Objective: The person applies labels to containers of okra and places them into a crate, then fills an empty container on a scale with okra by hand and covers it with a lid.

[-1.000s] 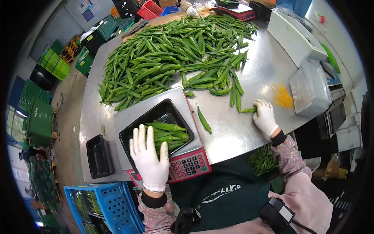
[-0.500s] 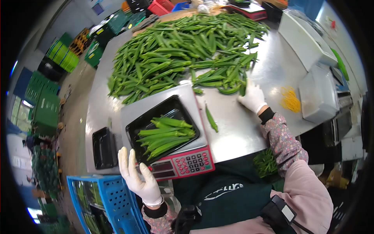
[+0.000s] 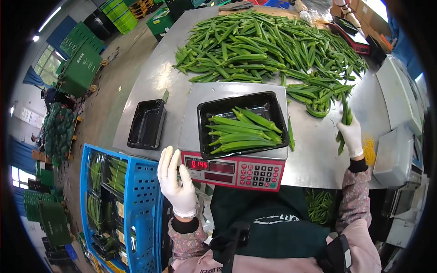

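Note:
My right hand (image 3: 351,137), in a white glove, is closed around a few green okra pods (image 3: 347,113) at the right edge of the heap. My left hand (image 3: 177,185), gloved too, holds nothing; its fingers are raised and apart beside the scale's front left corner. On the scale (image 3: 246,174) with a red front panel sits a black plastic tray (image 3: 205,142) containing several okra pods (image 3: 246,132). The display appears to read 0.145. One loose okra pod (image 3: 291,134) lies just right of the tray.
A large okra heap (image 3: 264,45) covers the far part of the metal table (image 3: 150,86). An unfilled black tray (image 3: 146,123) lies left of the scale. Yellow rubber bands (image 3: 369,149) and a clear bin (image 3: 392,154) are at right. A blue crate (image 3: 142,218) stands below left.
The camera view has shifted and turned. My right hand has drawn back from the heap's edge and now shows okra pods in its grip. My left hand remains raised near the scale.

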Available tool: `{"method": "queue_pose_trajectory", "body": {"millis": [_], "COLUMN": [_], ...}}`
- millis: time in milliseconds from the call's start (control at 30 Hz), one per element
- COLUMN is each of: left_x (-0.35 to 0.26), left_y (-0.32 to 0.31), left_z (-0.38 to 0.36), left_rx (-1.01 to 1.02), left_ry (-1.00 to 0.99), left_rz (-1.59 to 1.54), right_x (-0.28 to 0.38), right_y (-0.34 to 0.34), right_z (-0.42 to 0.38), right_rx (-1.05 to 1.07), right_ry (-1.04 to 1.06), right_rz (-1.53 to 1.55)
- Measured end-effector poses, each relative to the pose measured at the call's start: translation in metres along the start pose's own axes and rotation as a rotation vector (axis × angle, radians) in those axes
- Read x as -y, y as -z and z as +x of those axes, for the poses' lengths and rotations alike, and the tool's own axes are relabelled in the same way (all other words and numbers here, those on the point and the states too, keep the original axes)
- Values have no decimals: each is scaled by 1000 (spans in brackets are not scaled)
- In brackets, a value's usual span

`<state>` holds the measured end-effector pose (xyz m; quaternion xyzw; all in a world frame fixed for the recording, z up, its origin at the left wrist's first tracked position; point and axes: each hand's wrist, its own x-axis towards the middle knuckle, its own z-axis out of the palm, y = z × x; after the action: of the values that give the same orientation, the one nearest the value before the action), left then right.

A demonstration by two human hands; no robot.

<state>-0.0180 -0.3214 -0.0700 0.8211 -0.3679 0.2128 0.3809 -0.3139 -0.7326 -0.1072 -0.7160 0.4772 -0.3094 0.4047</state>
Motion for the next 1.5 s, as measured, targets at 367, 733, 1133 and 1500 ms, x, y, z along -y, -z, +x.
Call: {"method": "queue_pose_trajectory", "body": {"millis": [367, 733, 1133, 1500], "left_x": [-6, 12, 20, -21], "left_y": [11, 16, 14, -37], "left_z": [-8, -12, 11, 55], "left_rx": [-57, -11, -60, 221], "left_ry": [46, 56, 75, -168], "left_rz": [-21, 16, -28, -152], "right_x": [226, 199, 165, 165], "right_y": [-174, -137, -106, -151], "right_z": [-37, -39, -31, -26], "right_rx": [401, 434, 433, 339], "right_ry": [1114, 818, 578, 1063], "right_rz": [-236, -302, -35, -526]}}
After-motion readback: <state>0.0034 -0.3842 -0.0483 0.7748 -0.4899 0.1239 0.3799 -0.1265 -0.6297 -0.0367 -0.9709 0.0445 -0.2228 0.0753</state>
